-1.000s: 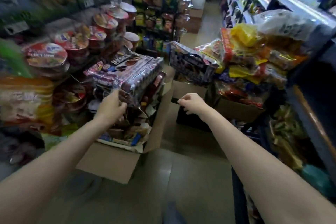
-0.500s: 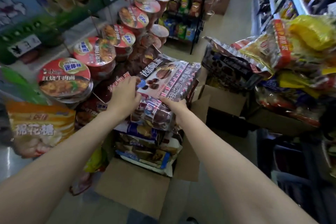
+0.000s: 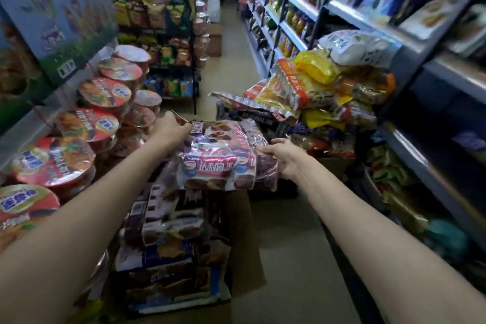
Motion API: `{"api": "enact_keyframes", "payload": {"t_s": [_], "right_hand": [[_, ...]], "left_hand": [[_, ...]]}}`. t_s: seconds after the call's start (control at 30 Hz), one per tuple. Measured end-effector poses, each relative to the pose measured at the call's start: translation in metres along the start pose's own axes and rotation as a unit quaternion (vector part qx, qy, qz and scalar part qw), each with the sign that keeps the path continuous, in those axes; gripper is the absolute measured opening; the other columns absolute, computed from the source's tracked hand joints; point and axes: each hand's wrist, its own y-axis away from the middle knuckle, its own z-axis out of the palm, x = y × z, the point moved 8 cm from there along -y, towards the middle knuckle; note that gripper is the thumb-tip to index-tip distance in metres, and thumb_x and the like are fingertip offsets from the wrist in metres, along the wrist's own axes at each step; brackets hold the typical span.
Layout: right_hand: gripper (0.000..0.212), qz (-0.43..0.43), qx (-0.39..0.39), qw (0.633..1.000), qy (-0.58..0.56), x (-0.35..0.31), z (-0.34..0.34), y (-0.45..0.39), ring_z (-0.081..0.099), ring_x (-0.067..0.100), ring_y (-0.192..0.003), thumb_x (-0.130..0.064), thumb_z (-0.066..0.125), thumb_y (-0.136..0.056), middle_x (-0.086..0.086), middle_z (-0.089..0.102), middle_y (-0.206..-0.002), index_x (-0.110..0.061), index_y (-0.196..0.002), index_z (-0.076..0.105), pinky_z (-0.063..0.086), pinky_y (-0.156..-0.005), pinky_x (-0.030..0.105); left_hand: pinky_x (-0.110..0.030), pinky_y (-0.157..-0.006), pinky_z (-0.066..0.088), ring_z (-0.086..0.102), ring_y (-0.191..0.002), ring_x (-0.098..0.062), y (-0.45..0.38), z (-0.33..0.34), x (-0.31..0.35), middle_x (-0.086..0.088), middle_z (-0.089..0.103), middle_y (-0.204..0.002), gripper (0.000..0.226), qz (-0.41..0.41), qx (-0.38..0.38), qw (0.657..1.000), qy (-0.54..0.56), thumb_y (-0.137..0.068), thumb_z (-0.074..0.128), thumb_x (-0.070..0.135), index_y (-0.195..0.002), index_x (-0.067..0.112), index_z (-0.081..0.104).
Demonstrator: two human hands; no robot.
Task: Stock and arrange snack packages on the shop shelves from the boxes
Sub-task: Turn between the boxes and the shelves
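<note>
Hands first: you have the biscuit multipack caught from both ends, your left hand curled over its far left corner and your right hand wrapped round its right end, thumb on top and fingers tucked beneath. That two-ended hold makes sense, since the wrapper is slack film over loose inner packs and would likely sag or fold if taken from one side only.

Directly below your grip sits the open cardboard box, with more multipacks of the same kind stacked flat in it. The pack you hold is clear of that stack and hangs roughly level above it, so the lift looks done and the carry to a shelf is the step in hand.

Left of your left hand, the noodle bowls lean in a stepped pile, close enough that a wide swing could knock one loose. Beyond your right hand, a heap of mixed snack bags spills over another carton, and further right of it run the shelves. Which shelf takes this pack cannot be told from here. Keep the pack flat as you turn; its glossy film looks slippery.
</note>
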Motion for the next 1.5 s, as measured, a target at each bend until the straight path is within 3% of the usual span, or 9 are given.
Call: {"api": "enact_keyframes", "payload": {"t_s": [0.17,0.33,0.67,0.77,0.87,0.97,1.23,1.37,1.5], "right_hand": [[0.047,-0.136,0.137,0.979,-0.069,-0.061,-0.116,0.047,0.059,0.021,-0.064,0.005,0.065,-0.082,0.011,0.059,-0.088,-0.012,-0.12,0.043,0.052,-0.055,0.034],[0.04,-0.26,0.199,0.93,-0.164,-0.068,-0.199,0.12,0.062,0.019,-0.073,-0.001,0.066,-0.083,0.007,0.061,-0.101,-0.016,-0.113,0.044,0.055,-0.049,0.027],[0.039,-0.309,0.346,0.882,0.087,-0.035,-0.353,0.322,0.057,0.024,-0.108,-0.007,0.071,-0.081,0.013,0.056,-0.129,-0.03,-0.104,0.05,0.049,-0.085,0.034],[0.064,-0.266,0.575,0.659,0.406,-0.046,-0.397,0.435,0.039,0.026,-0.13,-0.015,0.072,-0.083,0.01,0.038,-0.145,-0.023,-0.137,0.039,0.04,-0.093,0.034],[0.103,-0.258,0.57,0.458,0.632,-0.052,-0.391,0.497,0.0,0.033,-0.145,-0.025,0.078,-0.074,0.014,-0.002,-0.158,-0.024,-0.151,0.009,0.007,-0.116,0.045],[0.112,-0.169,0.575,0.457,0.657,-0.015,-0.412,0.53,-0.017,0.032,-0.143,-0.035,0.076,-0.075,0.012,-0.022,-0.155,-0.023,-0.151,-0.006,-0.007,-0.114,0.047],[0.098,-0.166,0.731,0.281,0.6,0.048,-0.441,0.725,0.061,0.035,-0.1,-0.026,0.095,-0.038,0.016,0.062,-0.11,-0.007,-0.124,0.053,0.045,-0.091,0.052],[0.091,-0.104,0.766,0.171,0.612,0.048,-0.448,0.834,0.053,0.034,-0.106,0.001,0.084,-0.045,0.018,0.058,-0.113,-0.01,-0.126,0.044,0.03,-0.095,0.046],[0.082,-0.062,0.789,0.097,0.604,0.038,-0.456,0.908,0.048,0.036,-0.109,0.015,0.071,-0.051,0.021,0.055,-0.114,-0.008,-0.124,0.041,0.026,-0.096,0.049]], "left_hand": [[-0.027,-0.059,0.038,0.052,-0.082,-0.022,0.042,0.034,0.091,-0.009,0.056,-0.1,0.057,0.031,-0.197,0.979,0.052,-0.092,0.055,0.037,-0.13,-0.004,0.046],[-0.024,-0.047,0.052,0.068,-0.067,-0.018,0.111,0.08,0.185,0.002,0.066,-0.087,0.048,0.056,-0.446,0.849,0.277,-0.092,0.035,0.057,-0.117,0.022,0.055],[-0.02,-0.054,0.05,0.064,-0.062,-0.009,0.286,0.113,0.358,-0.002,0.07,-0.082,0.037,0.313,-0.4,0.826,0.245,-0.069,0.08,0.013,-0.102,0.01,0.064],[-0.023,-0.07,0.05,0.06,-0.074,0.0,0.357,0.087,0.4,0.003,0.064,-0.089,0.054,0.533,-0.247,0.786,0.192,-0.064,0.08,0.024,-0.111,0.013,0.058],[-0.035,-0.097,0.042,0.059,-0.109,-0.023,0.445,0.063,0.434,-0.008,0.063,-0.116,0.09,0.68,-0.142,0.713,0.094,-0.048,0.067,0.052,-0.127,0.011,0.053],[-0.031,-0.094,0.04,0.056,-0.114,-0.027,0.538,0.048,0.449,-0.011,0.059,-0.124,0.078,0.771,-0.089,0.629,0.05,-0.064,0.077,0.035,-0.132,0.009,0.05],[-0.035,-0.071,0.04,0.056,-0.088,-0.037,0.727,0.012,0.465,-0.013,0.058,-0.098,0.065,0.872,-0.027,0.471,0.133,-0.059,0.055,0.046,-0.111,0.006,0.058],[-0.046,-0.086,0.042,0.048,-0.099,-0.04,0.796,0.008,0.483,-0.017,0.05,-0.122,0.084,0.867,0.026,0.445,0.225,-0.061,0.078,0.034,-0.134,0.008,0.045],[-0.036,-0.102,0.037,0.032,-0.125,-0.027,0.823,0.02,0.513,-0.015,0.018,-0.144,0.107,0.745,-0.168,0.495,0.415,-0.066,0.08,0.013,-0.148,0.022,0.012]]}}
